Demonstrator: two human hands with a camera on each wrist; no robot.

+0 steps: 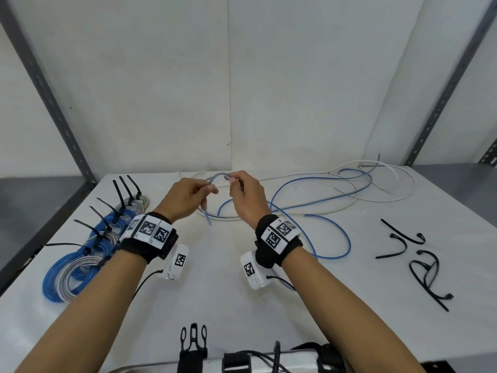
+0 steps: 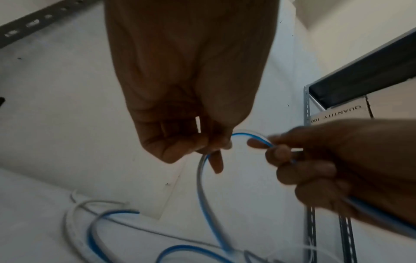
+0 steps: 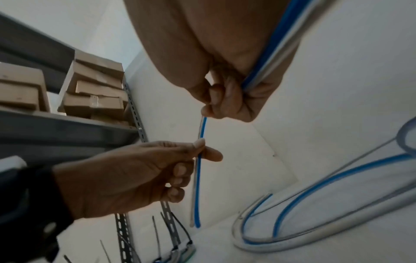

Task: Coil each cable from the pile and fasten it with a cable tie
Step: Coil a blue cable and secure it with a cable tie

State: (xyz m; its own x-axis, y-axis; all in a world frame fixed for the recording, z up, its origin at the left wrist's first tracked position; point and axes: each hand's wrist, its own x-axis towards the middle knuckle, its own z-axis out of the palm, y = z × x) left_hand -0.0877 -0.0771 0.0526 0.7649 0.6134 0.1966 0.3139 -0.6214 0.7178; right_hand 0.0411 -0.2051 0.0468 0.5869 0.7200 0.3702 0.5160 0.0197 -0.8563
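Note:
A blue-and-clear twin cable (image 1: 333, 238) trails across the white table (image 1: 215, 292). My left hand (image 1: 212, 188) and right hand (image 1: 232, 181) hold it up above the table's middle, each pinching it between thumb and fingers, with a short arc (image 1: 217, 175) between them. In the left wrist view the left hand (image 2: 216, 145) pinches the cable (image 2: 203, 192), and the arc runs to the right hand (image 2: 268, 146). The right wrist view shows the right hand (image 3: 213, 109) gripping the cable. Its free end (image 3: 198, 195) hangs down past the left hand (image 3: 203, 150).
Tied blue and grey coils (image 1: 78, 265) lie in a row at the left. Loose blue and white cables (image 1: 387, 184) sprawl at the back right. Several black cable ties (image 1: 425, 267) lie at the right. Grey shelf uprights (image 1: 53, 103) flank the table; cardboard boxes (image 3: 94, 92) sit on a shelf.

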